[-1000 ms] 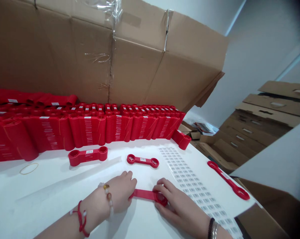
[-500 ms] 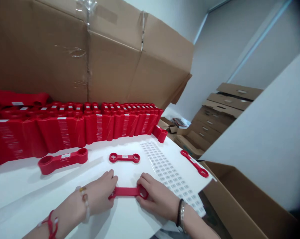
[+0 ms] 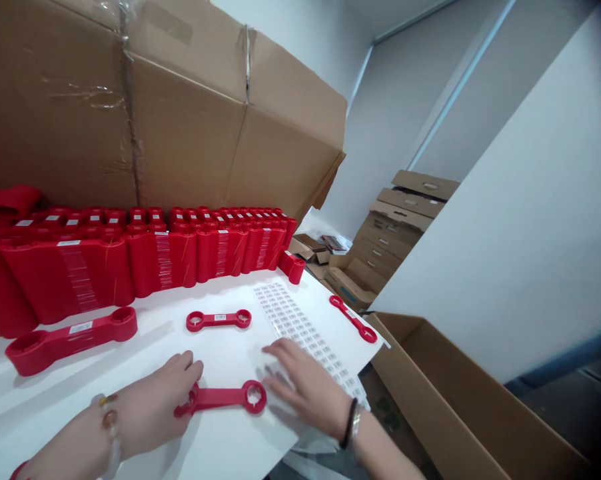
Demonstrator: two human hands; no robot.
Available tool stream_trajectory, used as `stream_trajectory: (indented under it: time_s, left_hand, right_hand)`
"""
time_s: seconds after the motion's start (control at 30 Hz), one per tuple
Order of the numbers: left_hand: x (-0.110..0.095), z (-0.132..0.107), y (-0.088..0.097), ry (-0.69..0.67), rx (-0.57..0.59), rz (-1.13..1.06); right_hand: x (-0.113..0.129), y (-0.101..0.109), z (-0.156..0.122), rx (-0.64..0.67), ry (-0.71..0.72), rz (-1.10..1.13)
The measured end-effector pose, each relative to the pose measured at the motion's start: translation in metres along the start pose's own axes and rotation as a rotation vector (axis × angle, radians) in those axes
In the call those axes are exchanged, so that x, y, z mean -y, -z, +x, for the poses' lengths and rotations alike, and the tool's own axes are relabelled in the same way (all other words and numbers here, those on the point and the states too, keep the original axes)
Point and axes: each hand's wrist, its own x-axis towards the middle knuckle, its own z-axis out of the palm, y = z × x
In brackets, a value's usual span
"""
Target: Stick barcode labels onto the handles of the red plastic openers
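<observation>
A flat red plastic piece with a ring at each end (image 3: pixel 225 397) lies on the white table (image 3: pixel 230 447) in front of me. My left hand (image 3: pixel 153 407) rests on its left end, fingers curled over the ring. My right hand (image 3: pixel 303 383) has its fingers spread flat, resting at the edge of a sheet of small barcode stickers (image 3: pixel 300 327), just right of the piece's other ring. Another labelled red piece (image 3: pixel 219 320) lies farther back.
Rows of stacked red pieces (image 3: pixel 145 260) line the back of the table before a large cardboard sheet (image 3: pixel 180 120). A thick stack (image 3: pixel 70 337) lies at left, a single piece (image 3: pixel 353 319) at the right edge. An open cardboard box (image 3: pixel 455 407) sits below right; flattened cartons (image 3: pixel 395 220) behind.
My right hand has let go of the piece's right ring and moved right onto the sticker sheet. The left hand stays on the left end. The view has swung right.
</observation>
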Motion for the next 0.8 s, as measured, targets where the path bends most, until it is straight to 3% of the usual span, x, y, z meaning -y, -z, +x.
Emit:
stream_trajectory:
  time_s: [0.17, 0.3, 0.47, 0.8]
  left_hand:
    - [-0.001, -0.002, 0.001, -0.002, -0.018, 0.008]
    - [-0.003, -0.001, -0.002, 0.034, -0.018, 0.042]
    - [-0.011, -0.003, 0.002, 0.113, 0.018, 0.053]
    - [-0.012, -0.007, 0.009, 0.059, 0.013, 0.058]
  right_hand:
    - [-0.114, 0.039, -0.009, -0.248, -0.507, -0.207]
    - [-0.183, 0.042, -0.019, -0.256, -0.749, -0.308]
    - [-0.204, 0.029, -0.023, -0.238, -0.782, -0.346]
    - [-0.228, 0.033, -0.015, -0.284, -0.696, -0.159]
